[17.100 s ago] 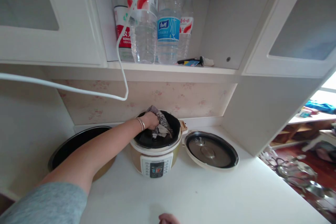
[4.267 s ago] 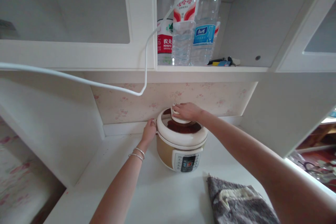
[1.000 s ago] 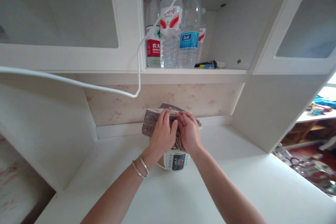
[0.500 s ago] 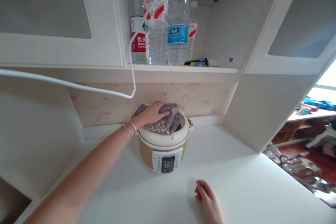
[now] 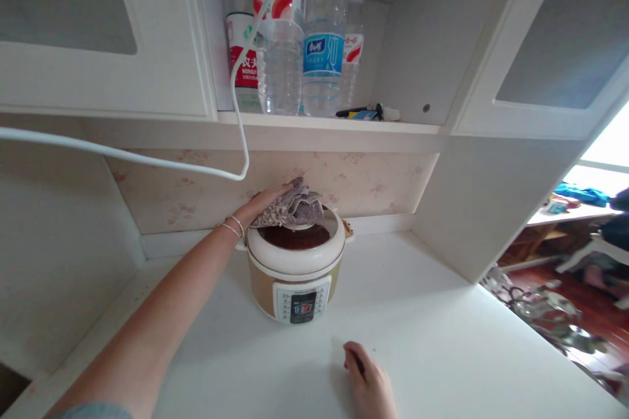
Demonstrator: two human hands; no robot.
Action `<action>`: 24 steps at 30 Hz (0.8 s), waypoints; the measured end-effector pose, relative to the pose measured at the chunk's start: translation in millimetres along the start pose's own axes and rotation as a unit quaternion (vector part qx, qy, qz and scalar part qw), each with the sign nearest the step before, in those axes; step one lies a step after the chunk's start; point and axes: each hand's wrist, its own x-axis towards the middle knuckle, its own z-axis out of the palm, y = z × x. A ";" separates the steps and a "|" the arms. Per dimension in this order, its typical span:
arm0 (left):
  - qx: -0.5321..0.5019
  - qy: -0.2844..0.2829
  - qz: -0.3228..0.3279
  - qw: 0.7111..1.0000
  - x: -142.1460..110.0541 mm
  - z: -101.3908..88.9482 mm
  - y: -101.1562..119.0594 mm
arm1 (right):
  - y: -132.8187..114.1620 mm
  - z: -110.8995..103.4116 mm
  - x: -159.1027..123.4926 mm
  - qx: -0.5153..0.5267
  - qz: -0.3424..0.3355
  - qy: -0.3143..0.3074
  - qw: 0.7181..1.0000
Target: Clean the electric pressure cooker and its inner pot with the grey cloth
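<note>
My left hand [image 5: 271, 198] reaches to the back of the electric pressure cooker [image 5: 263, 281] and is closed on a bunched grey-brown patterned cloth [image 5: 304, 209]. The cloth lies against the cooker's top, over the rear of the dark centre of its lid [image 5: 295, 239]. Part of my left fingers is hidden behind the cloth. Lower down, in front of the cooker, my right hand [image 5: 367, 376] rests loosely curled at the white tabletop [image 5: 417, 327], apart from the cooker, with nothing seen in it.
Above the cooker, an open cupboard shelf [image 5: 329, 121] holds several plastic water bottles [image 5: 280, 65] and small items. A white cable [image 5: 147, 160] hangs in front of it. White side panels flank the tabletop. On the right, below the edge, lie shiny metal objects [image 5: 550, 314].
My left hand has moved the cloth toward the back of the lid, baring its dark front part. The view has shifted slightly; my right hand stays curled.
</note>
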 end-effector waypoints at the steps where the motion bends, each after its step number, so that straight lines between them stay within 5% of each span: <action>1: 0.011 -0.006 0.007 1.000 -6.5 -3.0 -2.1 | -1.0 -0.4 -1.0 0.001 -0.004 0.001 1.000; 8: 0.183 0.065 0.030 0.980 -62.2 -19.0 -18.5 | -2.2 1.0 -1.5 -0.023 -0.021 0.004 1.000; 11: 0.287 0.115 0.075 0.948 -100.0 -3.5 -22.0 | 2.5 7.2 1.3 -0.060 -0.033 0.015 0.998; 15: 0.373 0.208 0.168 0.888 -151.1 40.0 -13.7 | 4.9 12.2 4.0 -0.082 -0.039 0.022 0.996; 19: 0.424 0.135 0.277 0.852 -173.2 89.2 10.1 | -3.0 6.5 3.1 -0.100 -0.033 -0.011 0.994; 24: 0.456 0.000 0.347 0.819 -159.4 146.5 17.8 | -14.8 -0.1 -1.2 -0.092 -0.040 -0.004 0.995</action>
